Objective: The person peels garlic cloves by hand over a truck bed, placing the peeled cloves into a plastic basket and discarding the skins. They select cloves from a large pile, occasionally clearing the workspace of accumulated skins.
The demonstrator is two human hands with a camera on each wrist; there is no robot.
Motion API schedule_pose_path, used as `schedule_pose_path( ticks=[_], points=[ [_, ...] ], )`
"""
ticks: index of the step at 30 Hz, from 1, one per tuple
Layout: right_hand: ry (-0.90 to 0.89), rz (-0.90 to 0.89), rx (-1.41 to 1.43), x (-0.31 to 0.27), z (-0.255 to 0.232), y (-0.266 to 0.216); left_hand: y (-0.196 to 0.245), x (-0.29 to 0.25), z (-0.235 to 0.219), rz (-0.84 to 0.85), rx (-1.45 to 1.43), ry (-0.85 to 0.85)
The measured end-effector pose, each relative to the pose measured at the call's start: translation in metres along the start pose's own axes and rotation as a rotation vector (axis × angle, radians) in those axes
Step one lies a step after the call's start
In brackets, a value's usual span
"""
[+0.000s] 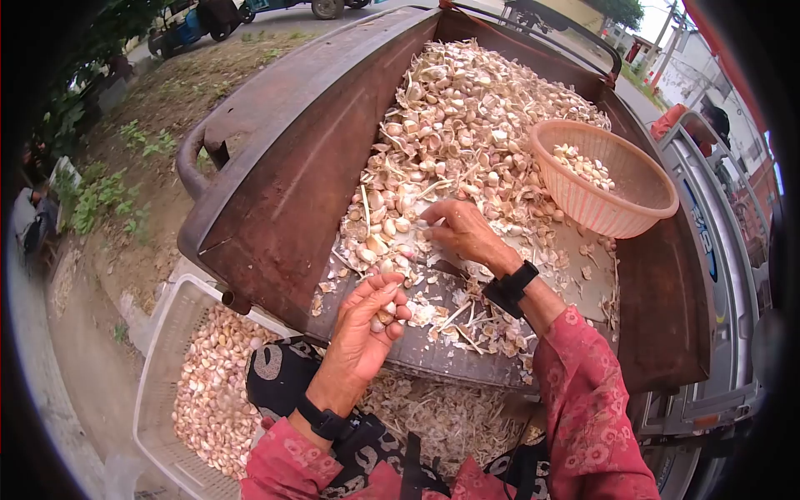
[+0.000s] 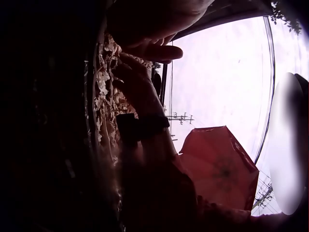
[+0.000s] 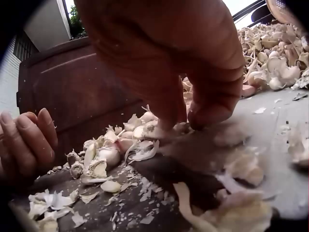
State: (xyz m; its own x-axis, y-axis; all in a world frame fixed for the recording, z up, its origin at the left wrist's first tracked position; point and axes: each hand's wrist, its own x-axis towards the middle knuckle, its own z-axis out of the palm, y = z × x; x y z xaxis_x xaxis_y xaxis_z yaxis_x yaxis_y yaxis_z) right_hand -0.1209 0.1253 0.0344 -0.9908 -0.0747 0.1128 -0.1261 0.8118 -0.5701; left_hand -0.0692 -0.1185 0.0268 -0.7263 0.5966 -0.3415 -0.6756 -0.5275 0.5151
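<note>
Curled fingers of the left hand hold several garlic cloves, palm turned up, over the near edge of the metal bed. Bent downward, the right hand is at the near edge of the garlic pile. In the right wrist view the right hand has its fingertips low among cloves and peel, a gap between the fingers above them; any grip is unclear. The left hand is at that view's left edge. The left wrist view shows the left hand dark and close, above the right hand.
A pink basket with some cloves stands on the pile's right. Below left is a white crate full of cloves. Rusty side walls flank the pile. Loose peel lies near the front edge, with more below it.
</note>
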Motion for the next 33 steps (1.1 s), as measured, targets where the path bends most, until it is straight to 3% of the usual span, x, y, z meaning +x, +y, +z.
schedule_pose_path(
  ticks=[5, 9, 12, 15, 16, 20, 27, 28, 29, 31, 33],
  points=[
    [-0.190, -0.067, -0.164, 0.007, -0.001, 0.002, -0.002, 0.005, 0.002, -0.015, 0.049, 0.040],
    [0.004, -0.188, -0.084, -0.010, 0.006, 0.010, -0.005, 0.009, 0.003, -0.015, 0.056, 0.016],
    [-0.095, 0.173, 0.317, -0.027, -0.007, 0.002, -0.008, 0.008, 0.007, -0.016, 0.072, 0.023],
    [-0.067, 0.140, 0.344, -0.037, -0.009, 0.005, -0.010, 0.008, 0.013, -0.007, 0.109, 0.032],
    [-0.006, 0.042, 0.235, -0.036, -0.008, 0.005, -0.012, 0.008, 0.012, -0.005, 0.100, 0.025],
    [0.046, 0.048, 0.080, -0.023, -0.002, -0.012, -0.017, 0.012, 0.009, -0.017, 0.099, 0.024],
    [0.100, -0.110, 0.094, -0.028, 0.015, -0.006, -0.015, 0.014, 0.005, 0.014, 0.077, 0.038],
    [0.028, 0.006, 0.139, -0.034, 0.004, -0.021, -0.016, 0.014, 0.003, 0.017, 0.073, 0.036],
    [0.027, 0.009, 0.138, -0.042, -0.002, -0.029, -0.016, 0.014, 0.002, 0.018, 0.068, 0.035],
    [-0.133, 0.186, 0.746, -0.061, -0.013, -0.047, -0.015, 0.014, 0.002, 0.012, 0.049, 0.025],
    [-0.225, 0.126, 0.950, -0.087, -0.032, -0.081, -0.015, 0.011, 0.003, 0.003, 0.030, 0.021]
  ],
)
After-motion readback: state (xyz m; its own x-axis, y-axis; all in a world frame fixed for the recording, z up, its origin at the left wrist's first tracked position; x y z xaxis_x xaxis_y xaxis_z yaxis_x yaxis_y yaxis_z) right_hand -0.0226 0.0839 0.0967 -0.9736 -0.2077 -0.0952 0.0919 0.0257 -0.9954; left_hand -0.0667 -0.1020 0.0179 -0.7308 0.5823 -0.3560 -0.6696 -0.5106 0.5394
